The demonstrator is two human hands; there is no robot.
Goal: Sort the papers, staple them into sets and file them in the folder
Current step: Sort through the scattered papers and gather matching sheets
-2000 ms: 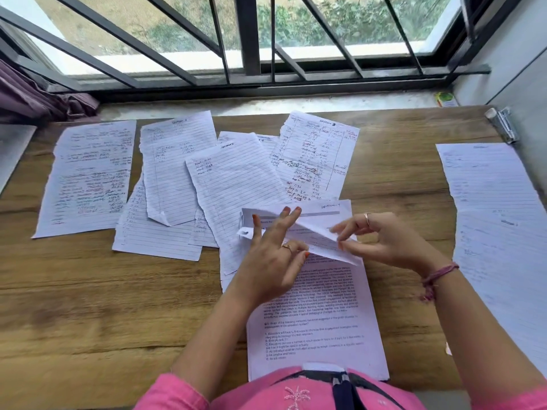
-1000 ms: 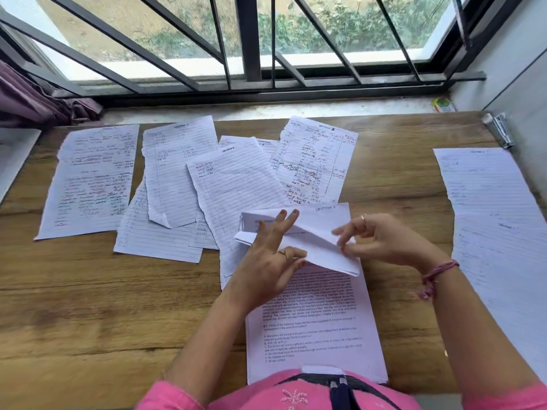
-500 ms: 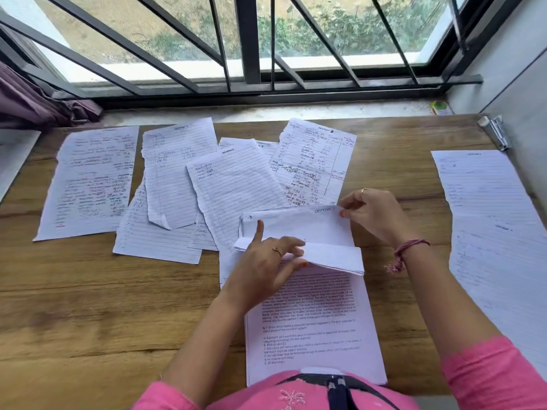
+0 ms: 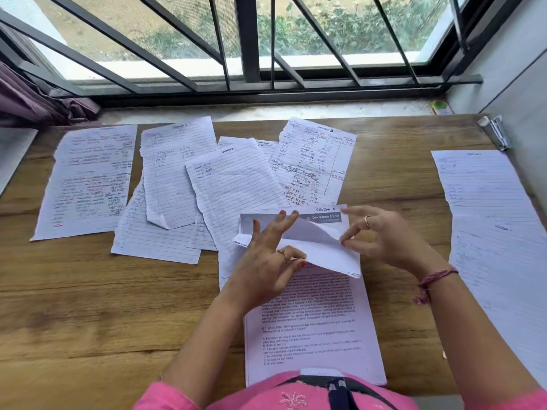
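Head view: sorting is under way, with no set stapled and nothing filed as far as can be seen.

Both hands work one stack of papers [image 4: 325, 255] lying near the bench's [image 4: 88, 306] front edge, its top sheets folded back to show headings beneath, one reading "Section 5". The left hand [image 4: 266, 261] pinches the folded sheets between thumb and curled fingers, other fingers spread over them; the right hand [image 4: 381, 235] pinches a raised sheet by its right edge. The hands are close but apart. Handwritten lined sheets [image 4: 231, 184] are fanned out beyond, overlapping; more papers [image 4: 485, 202] lie to the right. What looks like a stapler [image 4: 495, 131] rests untouched at the far right corner. No folder is visible, so stapling and filing remain.
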